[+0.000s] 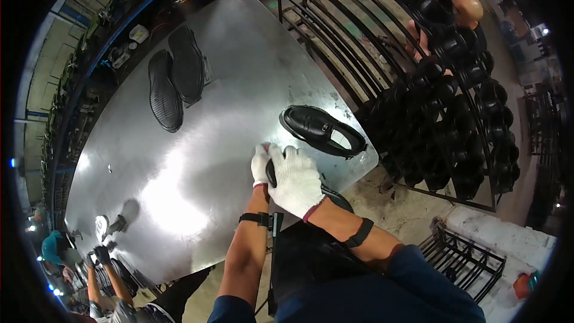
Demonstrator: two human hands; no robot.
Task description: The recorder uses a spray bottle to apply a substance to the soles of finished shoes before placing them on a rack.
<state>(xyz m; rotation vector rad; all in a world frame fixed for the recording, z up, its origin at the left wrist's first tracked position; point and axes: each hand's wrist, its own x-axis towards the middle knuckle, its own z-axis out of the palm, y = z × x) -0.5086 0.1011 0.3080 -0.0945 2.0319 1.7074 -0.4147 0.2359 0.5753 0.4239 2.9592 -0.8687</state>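
Observation:
My left hand, in a white knit glove, is closed at the near edge of the metal table. A speck of red shows at its fingertips, but what it grips is hidden. Pressed close beside it, my right hand, gloved alike, curls over a black shoe. Most of that shoe is covered by the hand; dark parts show between the hands and behind the right wrist. Just beyond my right hand lies another black shoe, upright with its opening facing up. Two black shoe soles lie side by side farther left.
A rack full of black shoes stands at the right, with a person behind it. At lower left a co-worker's dark-gloved hands are by the table edge. An empty-looking metal rack sits on the floor at lower right.

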